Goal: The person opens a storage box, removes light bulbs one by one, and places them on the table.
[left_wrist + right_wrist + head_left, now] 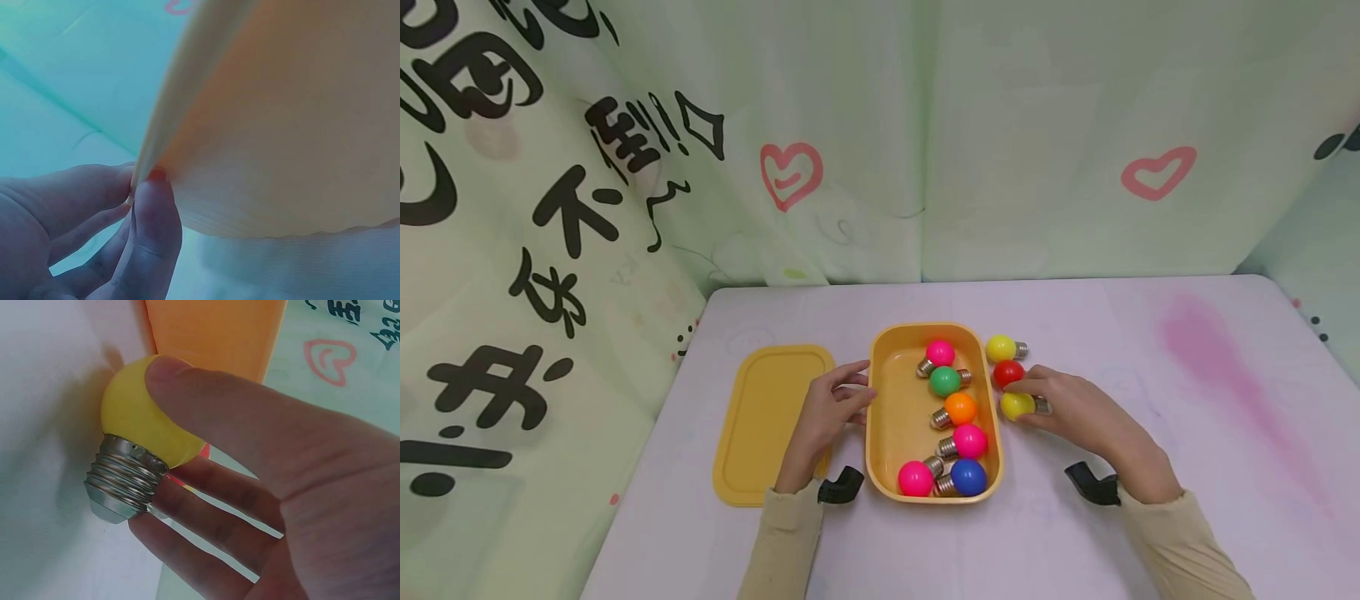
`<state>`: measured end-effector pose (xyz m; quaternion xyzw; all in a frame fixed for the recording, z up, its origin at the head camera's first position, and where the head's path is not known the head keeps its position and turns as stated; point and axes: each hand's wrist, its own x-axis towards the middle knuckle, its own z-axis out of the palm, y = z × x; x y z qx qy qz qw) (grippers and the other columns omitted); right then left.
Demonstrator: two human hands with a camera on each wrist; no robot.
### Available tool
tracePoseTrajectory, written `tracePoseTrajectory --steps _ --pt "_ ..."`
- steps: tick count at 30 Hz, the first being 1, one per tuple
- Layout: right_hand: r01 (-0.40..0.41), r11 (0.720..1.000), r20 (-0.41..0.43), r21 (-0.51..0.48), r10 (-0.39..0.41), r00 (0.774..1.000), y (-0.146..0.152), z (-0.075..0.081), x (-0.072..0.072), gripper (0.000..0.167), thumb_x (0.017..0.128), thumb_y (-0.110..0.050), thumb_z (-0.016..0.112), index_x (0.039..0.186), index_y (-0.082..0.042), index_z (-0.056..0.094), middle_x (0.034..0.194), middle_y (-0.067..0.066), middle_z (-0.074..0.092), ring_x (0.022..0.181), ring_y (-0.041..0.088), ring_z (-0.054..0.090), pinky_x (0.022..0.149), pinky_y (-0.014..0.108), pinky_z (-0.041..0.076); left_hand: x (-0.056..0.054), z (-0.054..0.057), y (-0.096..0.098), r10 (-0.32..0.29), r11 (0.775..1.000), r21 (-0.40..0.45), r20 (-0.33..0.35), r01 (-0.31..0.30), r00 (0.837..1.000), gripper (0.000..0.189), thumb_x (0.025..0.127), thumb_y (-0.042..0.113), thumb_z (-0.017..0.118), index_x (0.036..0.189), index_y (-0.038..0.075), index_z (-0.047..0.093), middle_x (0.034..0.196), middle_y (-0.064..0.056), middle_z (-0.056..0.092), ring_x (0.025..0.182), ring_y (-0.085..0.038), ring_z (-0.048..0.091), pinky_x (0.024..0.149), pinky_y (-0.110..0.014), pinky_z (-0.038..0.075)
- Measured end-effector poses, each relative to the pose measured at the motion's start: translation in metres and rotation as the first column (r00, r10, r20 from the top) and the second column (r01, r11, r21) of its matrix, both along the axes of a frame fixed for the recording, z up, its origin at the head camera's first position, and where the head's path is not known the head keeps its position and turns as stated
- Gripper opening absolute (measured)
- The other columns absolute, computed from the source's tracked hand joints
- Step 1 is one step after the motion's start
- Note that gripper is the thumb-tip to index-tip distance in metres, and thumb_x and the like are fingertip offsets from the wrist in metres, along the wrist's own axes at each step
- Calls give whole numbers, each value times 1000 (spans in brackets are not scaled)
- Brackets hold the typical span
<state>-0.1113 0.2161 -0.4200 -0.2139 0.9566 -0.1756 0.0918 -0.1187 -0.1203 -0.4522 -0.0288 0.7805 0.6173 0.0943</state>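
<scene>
A yellow light bulb (140,409) with a silver screw base is pinched between the thumb and fingers of my right hand (1078,412), just right of the yellow box (891,400). My left hand (829,408) grips the box's left rim, thumb and forefinger on either side of the wall (262,125) in the left wrist view. Inside the box lie several bulbs: pink (940,352), green (945,381), orange (961,408) and blue (968,477) among them. A red bulb (1007,373) and another yellow bulb (1001,347) lie outside, beyond the held one.
A flat yellow lid (771,425) lies left of the box, partly under my left forearm. The white table (1112,333) carries a pink stain at the right. Pale green curtains (1015,150) hang behind and to the left.
</scene>
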Motion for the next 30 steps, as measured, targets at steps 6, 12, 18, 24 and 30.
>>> tracePoseTrajectory --steps 6,12,18,24,30 --pt "11 1000 1 3 -11 1000 0 -2 -1 44 77 -24 85 117 -10 73 104 7 66 88 22 62 80 43 60 0 0 0 -2 1000 -6 1 2 1000 48 91 11 72 137 14 60 113 -13 65 81 -20 68 67 -28 61" --pt "23 1000 -3 5 -23 1000 0 -3 0 44 77 -24 86 116 -11 73 104 7 66 88 21 62 80 43 60 0 -1 0 -3 1000 0 0 3 1000 48 91 11 72 137 13 60 113 -13 65 82 -21 68 67 -28 61" --pt "34 999 -3 -10 -34 999 0 -2 1 44 77 -24 86 117 -12 73 105 6 65 89 21 61 81 45 60 1 1 0 0 1000 -1 4 0 1000 48 91 11 72 137 13 60 114 -13 65 85 -23 69 67 -28 61" --pt "45 999 -12 -16 -45 999 -1 1 1 43 77 -25 86 115 -10 73 104 5 66 90 21 62 84 46 59 1 2 0 5 1000 0 12 -5 1000 48 91 10 72 137 14 60 114 -13 65 83 -20 68 66 -28 61" --pt "51 999 -24 -11 -51 998 -2 3 2 46 76 -24 86 117 -9 72 106 6 66 95 25 63 85 47 59 1 3 0 -1 1000 3 10 1 1000 47 91 10 72 137 14 60 115 -14 65 83 -19 68 67 -29 61"
